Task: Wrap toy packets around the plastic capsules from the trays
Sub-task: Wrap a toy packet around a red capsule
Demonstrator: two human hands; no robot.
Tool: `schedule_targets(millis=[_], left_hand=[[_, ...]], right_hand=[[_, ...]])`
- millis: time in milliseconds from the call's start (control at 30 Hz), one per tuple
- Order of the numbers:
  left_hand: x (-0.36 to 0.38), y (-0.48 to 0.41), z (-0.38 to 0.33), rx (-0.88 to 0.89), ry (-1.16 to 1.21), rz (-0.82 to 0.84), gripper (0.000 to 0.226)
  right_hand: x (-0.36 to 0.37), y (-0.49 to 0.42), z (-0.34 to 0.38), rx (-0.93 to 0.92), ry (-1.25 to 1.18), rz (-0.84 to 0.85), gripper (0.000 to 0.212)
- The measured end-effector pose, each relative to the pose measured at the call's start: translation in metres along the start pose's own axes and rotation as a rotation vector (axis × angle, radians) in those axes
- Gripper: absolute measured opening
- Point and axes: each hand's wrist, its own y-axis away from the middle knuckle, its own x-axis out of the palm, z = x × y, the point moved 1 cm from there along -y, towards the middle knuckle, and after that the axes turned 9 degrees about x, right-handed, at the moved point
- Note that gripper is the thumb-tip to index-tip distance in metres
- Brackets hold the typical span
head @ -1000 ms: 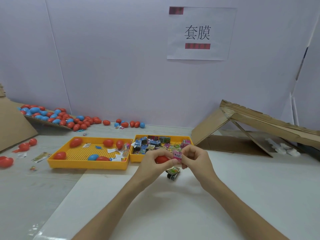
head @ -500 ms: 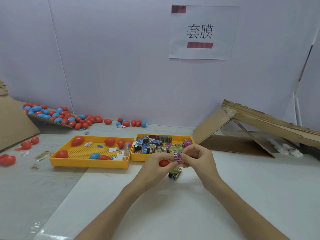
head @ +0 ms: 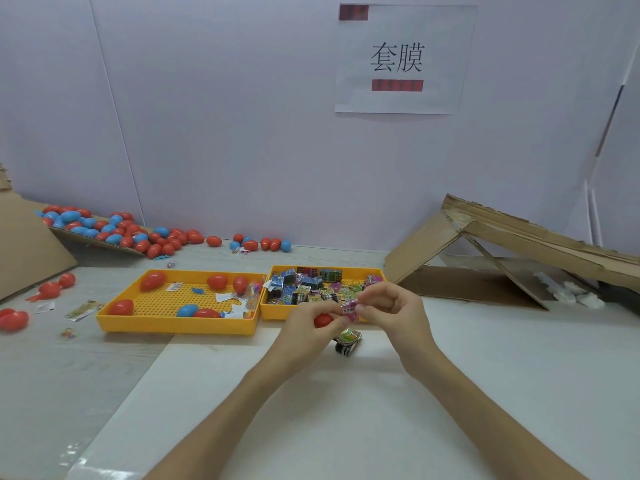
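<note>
Capsule (head: 322,320) in left hand (head: 304,334); packet (head: 349,309) in right hand (head: 394,315)

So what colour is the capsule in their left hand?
Red. The capsule shows best in the head view, held in the left hand.

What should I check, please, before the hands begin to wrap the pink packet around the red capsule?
1. The left hand holds the red capsule: ok.
2. The right hand pinches the pink packet: ok.
3. Packet open as a sleeve: cannot tell, too small.
4. Packet touches the capsule: cannot tell, the contact is hidden.
5. Space beneath the hands free: not ok, a green and black packet lies on the table.
6. Spare capsules in the left tray: ok.
</note>
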Motion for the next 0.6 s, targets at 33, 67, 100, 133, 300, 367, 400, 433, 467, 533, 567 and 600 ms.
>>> schedule_targets(millis=[33, 67, 100, 133, 300, 367, 400, 433, 467, 533, 567, 600], left_hand=[[0.0, 0.0001, -0.0006, -0.01, 0.016, -0.002, 0.011], [-0.0003, 0.0007, -0.0018, -0.022, 0.035, -0.008, 0.014], [-0.0009, 0.001, -0.0031, -0.037, 0.055, -0.015, 0.02], [-0.0014, 0.0011, -0.0041, -0.059, 0.076, -0.02, 0.027], [0.0008, 0.001, -0.01, -0.247, 0.38, -0.008, 0.026], [0.0028, 0.0002, -0.0097, -0.297, 0.555, 0.014, 0.033], [0.0034, -0.0003, -0.0095, -0.3, 0.595, 0.035, 0.036], [0.0034, -0.0005, -0.0091, -0.296, 0.615, 0.056, 0.039], [0.0029, -0.0002, -0.0093, -0.296, 0.628, 0.072, 0.041], [0.0018, 0.0004, -0.0104, -0.297, 0.64, 0.09, 0.038], [0.0016, 0.0008, -0.01, -0.292, 0.644, 0.097, 0.036], [0.0012, 0.0011, -0.0102, -0.289, 0.651, 0.1, 0.034]], right_hand=[[-0.0004, 0.0001, 0.0, -0.006, 0.0, 0.0, 0.033], [-0.0004, 0.0, 0.0001, -0.011, 0.003, 0.001, 0.032], [-0.0002, -0.0002, 0.0002, -0.017, 0.007, 0.003, 0.032], [-0.0001, -0.0004, 0.0004, -0.025, 0.013, 0.002, 0.032], [-0.0025, -0.0019, 0.0027, -0.056, 0.002, -0.082, 0.035], [-0.0044, -0.0022, 0.0044, -0.06, -0.022, -0.116, 0.036], [-0.0053, -0.0021, 0.0053, -0.061, -0.032, -0.124, 0.036], [-0.0059, -0.002, 0.0061, -0.062, -0.037, -0.128, 0.035], [-0.006, -0.0016, 0.007, -0.062, -0.036, -0.13, 0.035], [-0.0055, -0.001, 0.0079, -0.065, -0.029, -0.136, 0.036], [-0.005, -0.0007, 0.0082, -0.069, -0.027, -0.141, 0.036], [-0.0044, -0.0003, 0.0085, -0.073, -0.024, -0.147, 0.036]])
